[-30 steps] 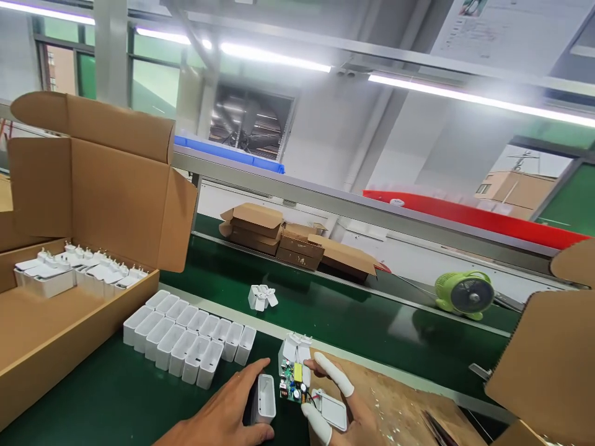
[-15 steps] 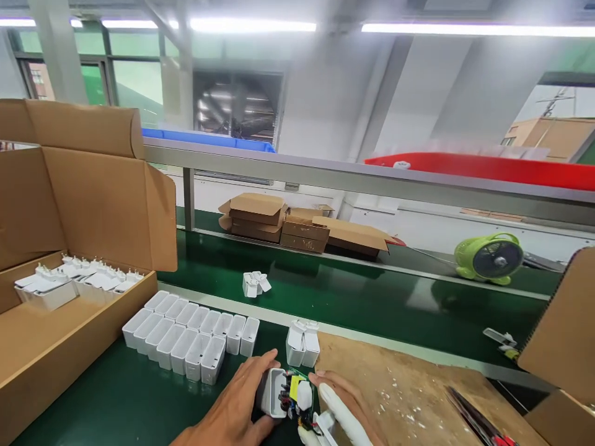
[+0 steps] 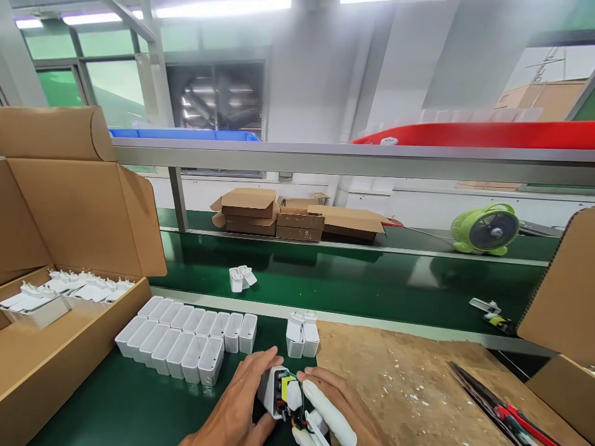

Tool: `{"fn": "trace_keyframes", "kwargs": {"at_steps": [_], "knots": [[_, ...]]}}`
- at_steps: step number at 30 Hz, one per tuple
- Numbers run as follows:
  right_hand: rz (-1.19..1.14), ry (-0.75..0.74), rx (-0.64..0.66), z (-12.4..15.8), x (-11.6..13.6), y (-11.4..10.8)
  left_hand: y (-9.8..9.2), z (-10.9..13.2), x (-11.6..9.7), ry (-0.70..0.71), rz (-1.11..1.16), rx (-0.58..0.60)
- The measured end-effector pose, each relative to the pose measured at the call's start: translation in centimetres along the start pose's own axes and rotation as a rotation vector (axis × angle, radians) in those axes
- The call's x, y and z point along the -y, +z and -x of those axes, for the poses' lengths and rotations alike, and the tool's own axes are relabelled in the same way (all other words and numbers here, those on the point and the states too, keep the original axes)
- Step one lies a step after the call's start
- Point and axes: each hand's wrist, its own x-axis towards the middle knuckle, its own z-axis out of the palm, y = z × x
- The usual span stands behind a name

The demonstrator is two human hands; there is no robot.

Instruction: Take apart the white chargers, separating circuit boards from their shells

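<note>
At the near edge of the green table (image 3: 116, 409), the circuit board (image 3: 281, 393), held out in the open beside the white shell (image 3: 267, 387) a second ago, now sits partly inside the shell's open mouth, the two parts brought together between the hands. The left hand (image 3: 232, 406) wraps its grip around the smooth, boxy plastic shell. The right hand (image 3: 337, 402), fingers (image 3: 325, 412) sheathed in white rubber cots, pinches the green board with its yellow and black parts; rows of matching empty shells (image 3: 186, 337) stand just beyond.
</note>
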Motion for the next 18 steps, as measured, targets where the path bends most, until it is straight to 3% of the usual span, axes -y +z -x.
{"fn": "trace_keyframes", "kwargs": {"at_steps": [10,18], "knots": [[0.08,0.011,0.099,2.1,-0.9,2.2,-0.1,0.1,-0.2,0.008,-0.014,0.009],[0.082,0.033,0.031,0.2,0.5,1.2,-0.1,0.0,-0.4,0.016,0.009,-0.001]]}}
